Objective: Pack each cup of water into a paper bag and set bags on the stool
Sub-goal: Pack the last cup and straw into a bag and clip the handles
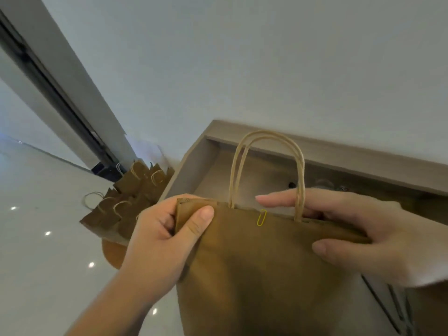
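The paper bag (254,263) is held before the tabletop's (351,158) left corner, a yellow paper clip (261,217) on its rim; the left grip (164,238) pinches its top corner; the right grip (351,229) clasps the rim; best kept upright and level going to the stool (114,255).

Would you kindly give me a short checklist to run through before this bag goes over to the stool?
1. Left hand pinches the paper bag at its top corner: ok.
2. Right hand holds the opposite end of the top edge, thumb in front: ok.
3. Yellow paper clip sits on the top edge: ok.
4. Handles stand upright and untangled: ok.
5. Cup inside the bag: cannot tell, nothing inside shows.
6. Free room on the stool beside the other bags: cannot tell.
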A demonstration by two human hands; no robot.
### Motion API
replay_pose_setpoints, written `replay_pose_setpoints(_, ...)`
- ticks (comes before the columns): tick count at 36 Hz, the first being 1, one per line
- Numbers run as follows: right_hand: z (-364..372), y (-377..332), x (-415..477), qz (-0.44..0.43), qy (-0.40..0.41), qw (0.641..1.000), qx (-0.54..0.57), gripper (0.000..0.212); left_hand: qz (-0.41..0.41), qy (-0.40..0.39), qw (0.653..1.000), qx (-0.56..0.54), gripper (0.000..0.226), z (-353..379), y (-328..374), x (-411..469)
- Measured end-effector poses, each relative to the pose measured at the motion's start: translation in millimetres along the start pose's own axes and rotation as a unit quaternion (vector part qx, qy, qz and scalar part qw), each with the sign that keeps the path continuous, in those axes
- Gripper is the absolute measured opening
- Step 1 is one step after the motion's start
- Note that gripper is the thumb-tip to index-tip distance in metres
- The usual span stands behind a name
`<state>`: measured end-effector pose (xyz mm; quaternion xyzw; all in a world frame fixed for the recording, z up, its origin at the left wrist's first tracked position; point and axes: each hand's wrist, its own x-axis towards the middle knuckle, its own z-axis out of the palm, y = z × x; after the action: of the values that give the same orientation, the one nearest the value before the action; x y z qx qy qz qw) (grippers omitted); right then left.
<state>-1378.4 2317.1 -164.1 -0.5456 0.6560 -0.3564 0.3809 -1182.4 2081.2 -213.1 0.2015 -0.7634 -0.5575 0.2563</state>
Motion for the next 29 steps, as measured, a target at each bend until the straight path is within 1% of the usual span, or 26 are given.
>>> replay_pose_setpoints(4,18.0,-29.6,23.2,-0.009,-0.049,0.998,-0.038,0.07,-0.009,0.04,0.999,0.016,0.026,-35.7,6.7,-27.7)
replay_pose_setpoints(7,46.2,-48.1,44.4,-0.019,-0.094,0.995,-0.031,0.066,-0.031,0.073,0.996,0.036,0.024,-70.6,7.2,-55.3)
replay_pose_setpoints(10,87.4,-66.3,70.6,-0.028,-0.121,0.992,-0.012,0.064,-0.043,0.107,0.991,0.069,0.021,-113.0,2.8,-90.4)
replay_pose_setpoints(13,137.2,-87.8,103.0,-0.051,-0.187,0.981,0.002,0.065,-0.069,0.144,0.984,0.074,0.023,-162.9,-6.9,-130.8)
replay_pose_setpoints(15,175.6,-103.9,126.9,-0.056,-0.209,0.976,-0.011,0.064,-0.082,0.171,0.979,0.077,0.024,-199.7,-14.2,-158.2)
replay_pose_setpoints(17,215.6,-117.0,148.8,-0.061,-0.188,0.979,-0.054,0.056,-0.091,0.196,0.972,0.089,0.024,-236.1,-23.2,-182.7)
replay_pose_setpoints(20,271.7,-134.6,184.9,-0.079,-0.13,0.984,-0.095,0.019,-0.099,0.247,0.96,0.084,0.024,-289.4,-42.0,-215.3)
replay_pose_setpoints(22,305.8,-141.2,206.8,-0.081,-0.109,0.984,-0.117,0.017,-0.106,0.273,0.953,0.075,0.019,-320.8,-58.8,-235.7)
replay_pose_setpoints(24,338.7,-143.4,226.4,-0.073,-0.108,0.982,-0.137,0.015,-0.109,0.279,0.951,0.076,0.012,-349.5,-76.1,-253.8)
replay_pose_setpoints(26,371.1,-139.6,244.5,-0.064,-0.1,0.983,-0.14,0.013,-0.114,0.27,0.95,0.106,0.017,-376.4,-92.7,-269.4)
replay_pose_setpoints(29,412.2,-128.1,271.6,-0.049,-0.061,0.989,-0.125,0.015,-0.126,0.235,0.946,0.186,0.028,-412.1,-113.0,-284.2)
